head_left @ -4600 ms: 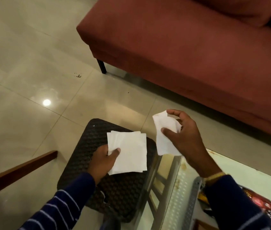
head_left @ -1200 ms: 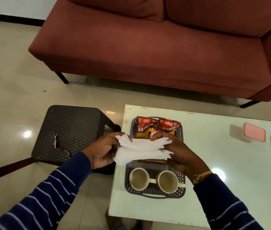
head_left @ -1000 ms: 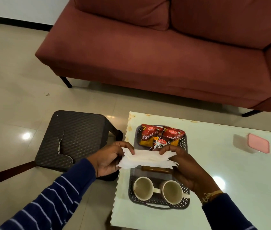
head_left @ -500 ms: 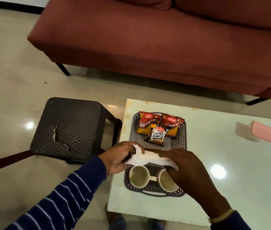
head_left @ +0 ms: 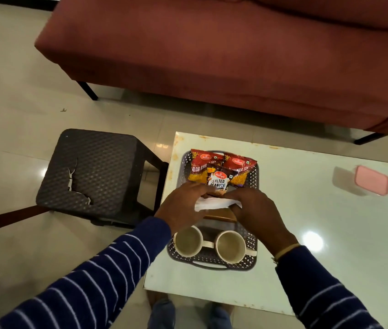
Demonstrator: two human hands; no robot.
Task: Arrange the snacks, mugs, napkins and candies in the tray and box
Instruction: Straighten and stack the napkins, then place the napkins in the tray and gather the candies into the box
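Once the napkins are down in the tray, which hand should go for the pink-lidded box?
Right hand: the pink-lidded box sits on the table's right side, on its side of the tray; the left hand would have to cross over.

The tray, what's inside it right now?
The tray holds three snack packets, two mugs, and napkins held by left hand and right hand. A brown item beneath is mostly covered.
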